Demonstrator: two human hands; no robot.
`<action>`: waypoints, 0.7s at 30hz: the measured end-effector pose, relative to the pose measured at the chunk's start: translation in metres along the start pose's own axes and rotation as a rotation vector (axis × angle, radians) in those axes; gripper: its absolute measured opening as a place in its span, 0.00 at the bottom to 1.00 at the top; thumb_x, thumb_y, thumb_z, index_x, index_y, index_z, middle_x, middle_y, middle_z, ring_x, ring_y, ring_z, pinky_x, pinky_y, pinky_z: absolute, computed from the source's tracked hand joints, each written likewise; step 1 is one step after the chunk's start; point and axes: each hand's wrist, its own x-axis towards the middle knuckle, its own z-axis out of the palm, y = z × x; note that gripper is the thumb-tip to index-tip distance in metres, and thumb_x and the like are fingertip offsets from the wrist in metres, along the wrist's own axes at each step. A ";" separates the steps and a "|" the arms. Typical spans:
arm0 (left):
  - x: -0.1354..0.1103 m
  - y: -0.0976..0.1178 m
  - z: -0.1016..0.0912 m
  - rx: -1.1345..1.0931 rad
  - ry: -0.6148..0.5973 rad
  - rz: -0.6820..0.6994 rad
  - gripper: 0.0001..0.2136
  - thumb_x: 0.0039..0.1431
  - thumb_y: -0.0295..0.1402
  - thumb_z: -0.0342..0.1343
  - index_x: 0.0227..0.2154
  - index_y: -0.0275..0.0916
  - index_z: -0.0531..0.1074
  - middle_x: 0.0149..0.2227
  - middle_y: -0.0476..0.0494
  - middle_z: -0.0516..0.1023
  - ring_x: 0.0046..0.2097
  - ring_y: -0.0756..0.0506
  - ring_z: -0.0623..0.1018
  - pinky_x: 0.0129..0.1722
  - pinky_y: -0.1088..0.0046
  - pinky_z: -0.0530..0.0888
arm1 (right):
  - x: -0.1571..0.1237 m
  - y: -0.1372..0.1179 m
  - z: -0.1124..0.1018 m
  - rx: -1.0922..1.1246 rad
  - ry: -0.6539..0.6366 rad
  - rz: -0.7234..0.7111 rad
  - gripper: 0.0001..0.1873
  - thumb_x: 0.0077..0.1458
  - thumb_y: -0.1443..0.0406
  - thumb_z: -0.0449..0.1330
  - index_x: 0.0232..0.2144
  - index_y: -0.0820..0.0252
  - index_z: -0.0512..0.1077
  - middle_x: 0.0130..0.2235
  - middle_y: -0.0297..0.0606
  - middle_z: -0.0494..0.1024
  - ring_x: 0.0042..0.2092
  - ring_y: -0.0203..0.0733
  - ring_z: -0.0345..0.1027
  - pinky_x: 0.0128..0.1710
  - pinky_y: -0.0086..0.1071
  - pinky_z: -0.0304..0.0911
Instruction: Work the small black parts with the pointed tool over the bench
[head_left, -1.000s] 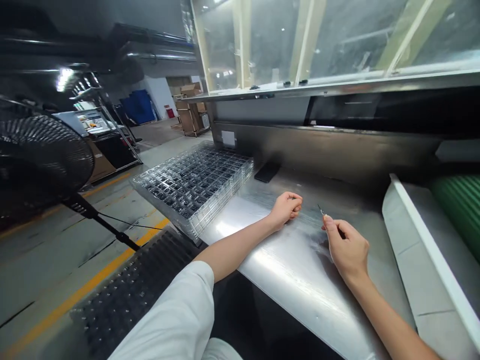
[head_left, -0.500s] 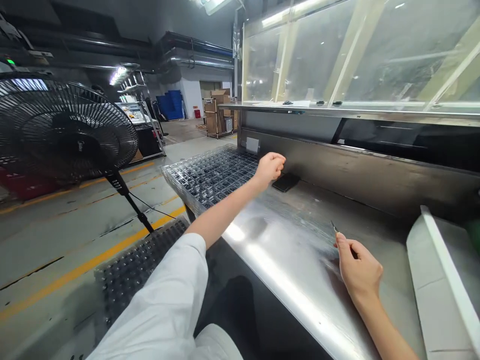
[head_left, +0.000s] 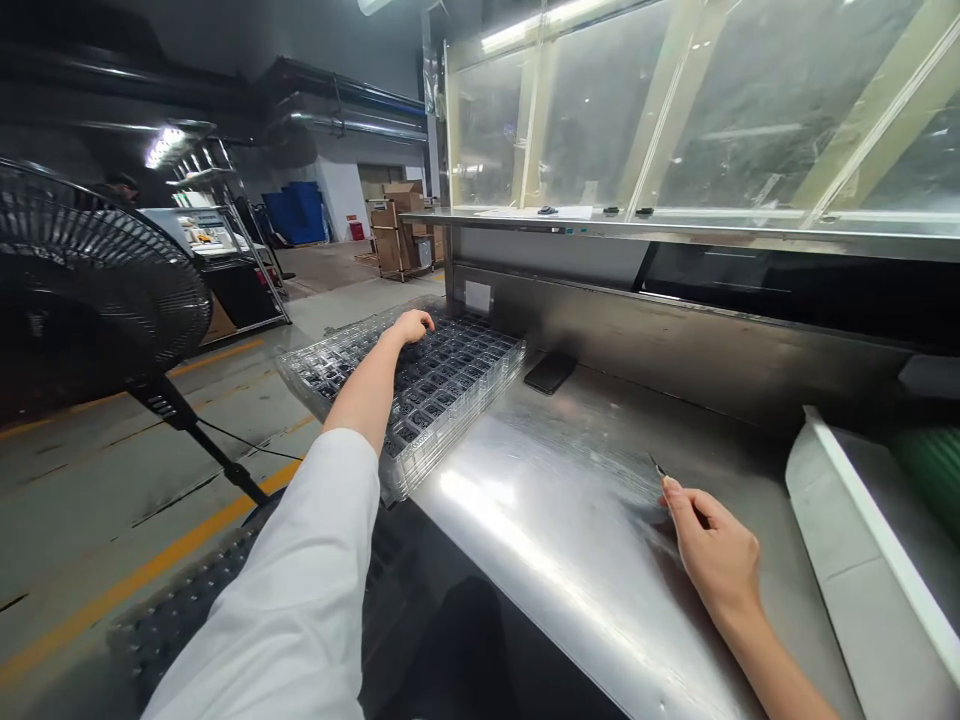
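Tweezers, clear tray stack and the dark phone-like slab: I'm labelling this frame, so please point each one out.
tweezers [head_left: 658, 468], head view, on the metal tip jutting past the right hand.
clear tray stack [head_left: 457, 372], head view, on its top tray's pocket grid.
dark slab [head_left: 550, 372], head view, on its flat top face.

— What is worn on the left arm [head_left: 300, 590]?
— A loose white sleeve, lightly creased, ending just below the elbow; the forearm and left hand [head_left: 411, 326] are bare.
— And the right?
— No sleeve in view; the right hand [head_left: 716, 555] is gloveless, without rings or watch.
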 end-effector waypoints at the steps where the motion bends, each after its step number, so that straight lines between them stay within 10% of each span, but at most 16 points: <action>1: 0.006 -0.005 0.001 0.033 -0.012 -0.001 0.07 0.47 0.22 0.65 0.29 0.40 0.82 0.37 0.41 0.84 0.47 0.40 0.79 0.52 0.68 0.73 | 0.001 0.000 0.001 -0.007 -0.003 0.000 0.40 0.48 0.27 0.52 0.24 0.54 0.77 0.27 0.42 0.76 0.30 0.51 0.68 0.35 0.43 0.63; 12: 0.030 -0.028 0.012 0.233 -0.018 0.020 0.18 0.52 0.20 0.63 0.46 0.40 0.83 0.51 0.37 0.84 0.55 0.38 0.79 0.59 0.66 0.71 | 0.004 0.003 0.003 -0.047 0.011 0.031 0.41 0.47 0.26 0.52 0.24 0.55 0.78 0.26 0.41 0.74 0.29 0.50 0.66 0.33 0.42 0.62; 21: 0.016 -0.067 -0.037 0.291 0.086 -0.034 0.19 0.57 0.22 0.61 0.50 0.42 0.83 0.53 0.40 0.84 0.55 0.38 0.79 0.59 0.65 0.72 | 0.003 -0.002 0.001 -0.047 -0.010 0.112 0.32 0.44 0.29 0.53 0.22 0.45 0.75 0.28 0.46 0.76 0.31 0.55 0.68 0.35 0.48 0.61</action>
